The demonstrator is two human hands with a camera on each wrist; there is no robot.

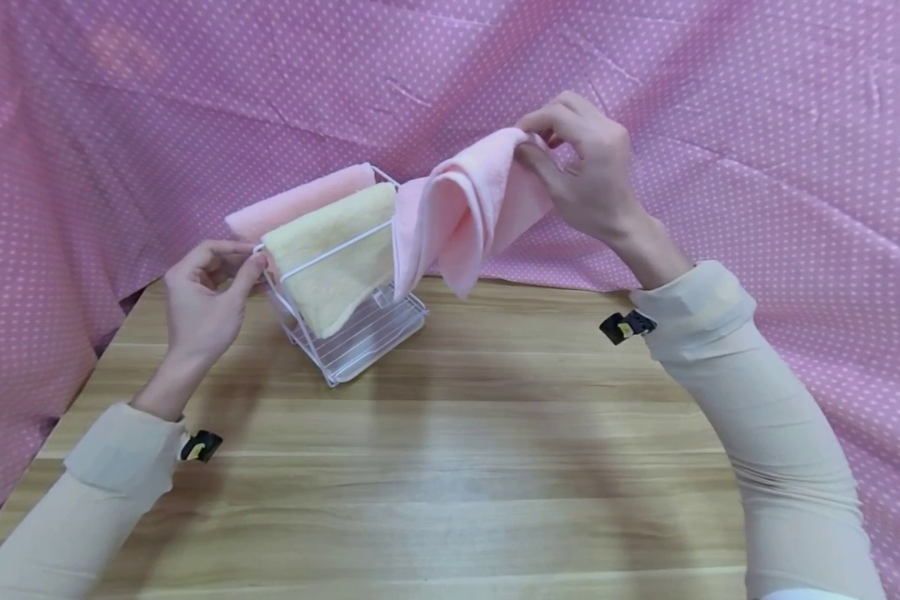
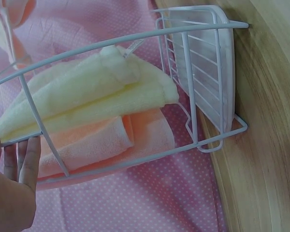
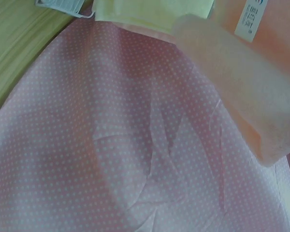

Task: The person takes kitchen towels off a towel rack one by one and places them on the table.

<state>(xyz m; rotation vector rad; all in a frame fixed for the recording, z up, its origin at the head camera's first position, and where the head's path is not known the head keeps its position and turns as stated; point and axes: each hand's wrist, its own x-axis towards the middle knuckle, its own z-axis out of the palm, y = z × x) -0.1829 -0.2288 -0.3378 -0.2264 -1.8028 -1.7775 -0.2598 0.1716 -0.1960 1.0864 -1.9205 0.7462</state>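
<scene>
A white wire rack (image 1: 337, 250) stands on the table, and my left hand (image 1: 202, 304) pinches its frame at the near left upper end. Over its bars hang a yellow towel (image 1: 345, 212) and, behind that, a folded pink towel (image 1: 307, 200). My right hand (image 1: 588, 167) grips another pink towel (image 1: 487, 179) by its upper edge, raised to the right of the rack. This towel droops in loose folds, its left part overlapping the rack's right end in the head view. A white label (image 3: 251, 19) shows on it in the right wrist view.
At the rack's foot is a wire shelf with a pale tray (image 2: 225, 72). The wooden table (image 1: 450, 467) stretches toward me. Pink dotted cloth (image 1: 720, 100) hangs behind the table and along its left side.
</scene>
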